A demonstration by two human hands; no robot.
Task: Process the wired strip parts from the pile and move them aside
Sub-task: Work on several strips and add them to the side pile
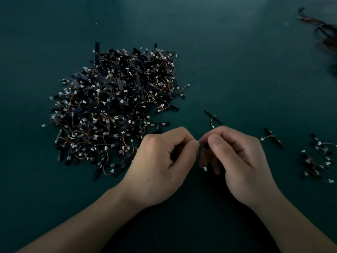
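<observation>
Both hands work above the dark green table surface [237,70], close together at the near centre of the view. The left hand [160,161] has its fingers curled, with thumb and forefinger pinching one end of a single black strip part [205,146]. The right hand [237,157] is likewise curled and pinches the other end of the same part, so the part spans the narrow gap between the two sets of fingertips. Most of the strip is hidden by the fingers. Its thin wire hangs down between the hands and ends in a small white connector [205,168], just beside the right hand's lower fingers. The main pile [113,110] of black strips with wires and white connectors lies left of and beyond the left hand, its near edge just beside that hand's knuckles. One loose strip [213,116] lies just beyond the right hand. A second loose strip [272,138] lies near the right hand on its right. A small group of parts [317,157] lies further right, near the frame edge. A blurred cluster of dark items [322,30] sits at the far right corner; its detail cannot be told.
</observation>
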